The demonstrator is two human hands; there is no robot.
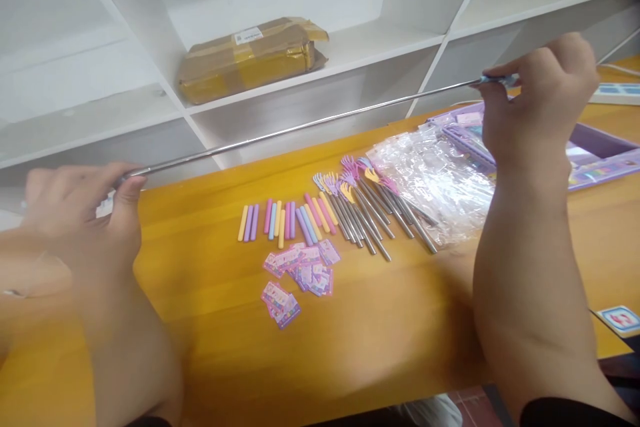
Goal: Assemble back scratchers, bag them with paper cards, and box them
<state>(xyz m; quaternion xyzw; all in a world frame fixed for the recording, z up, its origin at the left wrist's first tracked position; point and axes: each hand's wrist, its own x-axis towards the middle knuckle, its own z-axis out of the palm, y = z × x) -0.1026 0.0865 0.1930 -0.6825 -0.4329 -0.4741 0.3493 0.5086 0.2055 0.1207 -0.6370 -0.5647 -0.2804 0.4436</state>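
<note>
A thin metal rod [310, 121] is stretched long between my hands above the table. My left hand [87, 203] is closed round its thicker end. My right hand [543, 90] pinches the other end, where a small light-blue piece [500, 80] shows. Below lie several metal rods [370, 213] with pastel hand-shaped heads [350, 170]. To their left are several coloured tubes [290, 217] in pink, purple, blue and yellow. Small printed cards [305, 267] are scattered in front of the tubes.
Clear plastic bags [440, 180] are piled right of the rods, beside a purple box [600, 160]. A taped brown package [250, 60] rests on the white shelf [375, 47] behind the wooden table [210, 333]. A power strip [617, 93] is at the far right.
</note>
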